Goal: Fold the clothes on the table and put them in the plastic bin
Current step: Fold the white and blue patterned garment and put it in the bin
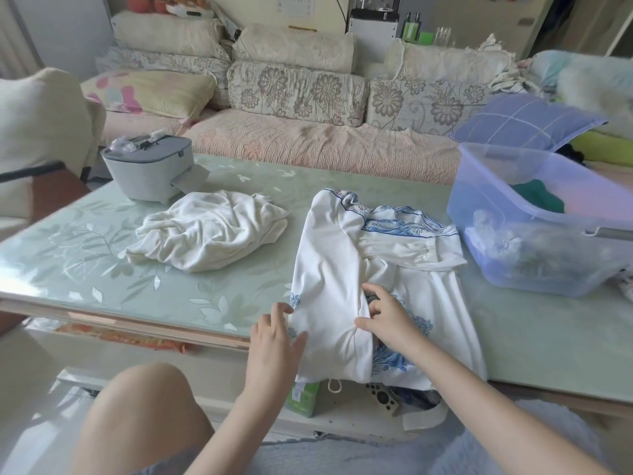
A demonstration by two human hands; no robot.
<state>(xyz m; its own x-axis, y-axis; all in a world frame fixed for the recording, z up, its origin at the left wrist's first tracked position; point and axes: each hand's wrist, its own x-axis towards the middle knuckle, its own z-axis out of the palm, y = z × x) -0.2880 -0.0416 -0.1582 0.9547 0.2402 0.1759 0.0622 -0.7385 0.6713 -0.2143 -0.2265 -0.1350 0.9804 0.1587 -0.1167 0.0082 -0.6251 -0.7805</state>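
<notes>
1. Your white garment with blue print (342, 269) lies on the near right part of the table (102, 252). Its left panel is folded over the middle, and its near hem hangs over the table's near edge.
2. Your left hand (274, 337) rests at the near left edge of that garment. The fingers are loosely spread and fairly straight, the thumb touches the cloth, and the hand grips nothing.
3. Your right hand (387, 317) sits on the edge of the folded panel. The thumb lies on top of the white cloth and the fingers curl in at the fold, pinching that edge.
4. A crumpled white garment (209, 231) sits unfolded to the left, apart from the one under your hands.
5. The clear plastic bin (548, 228) stands on the right of the table, just beside the printed garment. It holds a dark green garment (537, 197) and some pale patterned cloth too blurred to name.
6. A grey appliance (147, 169) stands at the far left of the table, just behind the crumpled garment.
7. Beyond the table runs a floral sofa (308, 145), with a blue checked pillow (524, 121) behind the bin.
8. A green box (303, 395) sits on the shelf under the table, below the hanging hem.
</notes>
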